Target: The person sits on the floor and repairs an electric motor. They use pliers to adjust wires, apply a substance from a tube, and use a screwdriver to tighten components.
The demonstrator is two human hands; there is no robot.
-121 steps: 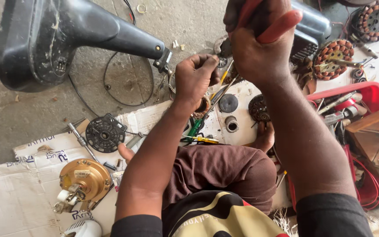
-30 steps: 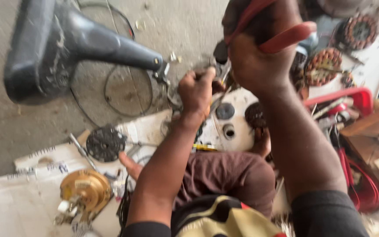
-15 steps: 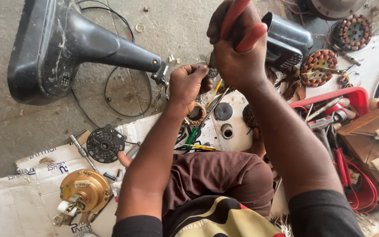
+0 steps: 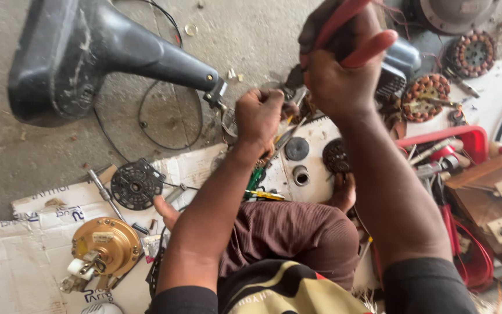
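floor: bare grey concrete, dusty, with flattened white cardboard sheets laid over its lower part as a work mat.
far left: dark fan stand base lying on its side on the concrete, its neck pointing right toward the hands.
lower left: brass-coloured motor housing resting on the cardboard; just above it a black round vented cover, with a metal rod beside it.
centre floor: loop of thin black wire lying on the concrete under the stand's neck.
left hand: left hand closed in a fist around a small bundle of wires and parts at the end of the stand's neck; exactly what it pinches cannot be told.
below left hand: white panel with round holes and a black disc on it; green and yellow-handled tools lie at its lower edge.
right hand: right hand clenched tight on red-handled pliers; the handles stick up past the fingers, the nose points down-left and sits just beside the left fist.
right: copper-wound stator near the right wrist, a second one farther up right.
far right: red tray holding mixed tools, red cable coiled below it.
bottom: person's knees in brown ribbed cloth, bare foot showing on the cardboard.
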